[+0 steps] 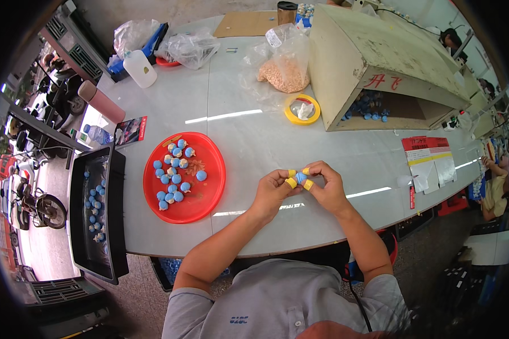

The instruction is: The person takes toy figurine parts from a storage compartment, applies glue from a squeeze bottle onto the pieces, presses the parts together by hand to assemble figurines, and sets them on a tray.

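Above the grey table, my left hand (270,192) and my right hand (329,191) meet, both closed on a small blue, rounded piece (301,177). Yellow coverings wrap the thumb and a fingertip of each hand. The fingers hide part of the piece. To the left of my hands lies a round red plate (221,181) bearing several small blue balls with cream-coloured parts. Some small light-coloured bits are also scattered on that plate.
A black bin (120,226) with similar blue pieces is at the left edge. Beyond my hands are a yellow tape roll (289,116), a clear bag of orange-beige bits (285,74) and a beige box-shaped hood (345,56). A pink bottle (100,101) stands far left; papers (430,164) lie right.
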`<state>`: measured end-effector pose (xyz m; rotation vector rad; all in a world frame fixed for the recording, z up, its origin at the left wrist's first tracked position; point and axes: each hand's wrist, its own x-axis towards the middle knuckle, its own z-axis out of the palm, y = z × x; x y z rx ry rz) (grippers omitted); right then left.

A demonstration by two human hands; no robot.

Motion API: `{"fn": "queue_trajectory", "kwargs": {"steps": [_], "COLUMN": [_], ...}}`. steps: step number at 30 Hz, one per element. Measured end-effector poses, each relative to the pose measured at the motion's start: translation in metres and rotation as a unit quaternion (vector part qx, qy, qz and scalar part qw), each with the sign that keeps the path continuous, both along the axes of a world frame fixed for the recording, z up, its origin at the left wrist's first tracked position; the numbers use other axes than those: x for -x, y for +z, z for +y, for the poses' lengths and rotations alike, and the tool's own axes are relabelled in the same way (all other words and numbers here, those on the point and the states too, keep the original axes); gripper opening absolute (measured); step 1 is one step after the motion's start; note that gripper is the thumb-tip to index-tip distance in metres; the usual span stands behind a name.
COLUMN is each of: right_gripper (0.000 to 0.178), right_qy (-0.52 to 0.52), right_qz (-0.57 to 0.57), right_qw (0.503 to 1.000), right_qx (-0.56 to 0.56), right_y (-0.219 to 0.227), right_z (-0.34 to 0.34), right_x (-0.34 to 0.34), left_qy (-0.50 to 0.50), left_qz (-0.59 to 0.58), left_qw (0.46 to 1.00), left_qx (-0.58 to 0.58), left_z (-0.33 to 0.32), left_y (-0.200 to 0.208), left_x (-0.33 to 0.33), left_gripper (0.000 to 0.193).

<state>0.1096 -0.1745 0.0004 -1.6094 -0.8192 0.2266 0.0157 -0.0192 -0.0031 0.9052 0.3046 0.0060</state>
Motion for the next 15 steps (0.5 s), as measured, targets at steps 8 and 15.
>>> {"fn": "queue_trajectory", "kwargs": {"steps": [8, 15], "right_gripper": [0.019, 0.021], "right_qy": [0.013, 0.0], "right_qz": [-0.021, 0.016], "right_qw": [1.0, 1.0], "right_qx": [-0.003, 0.012], "right_y": [0.006, 0.0044], "right_z": [-0.0009, -0.0007], "right_x": [0.0003, 0.0021], "left_qy": [-0.012, -0.013], "left_qz": [-0.002, 0.022], "left_qw": [1.0, 1.0], "left_qx": [-0.004, 0.008], "left_z": [0.003, 0.0029], "left_y": [-0.0043, -0.0006], "left_x": [0.0003, -0.0014], "left_gripper": [0.022, 0.02]}}
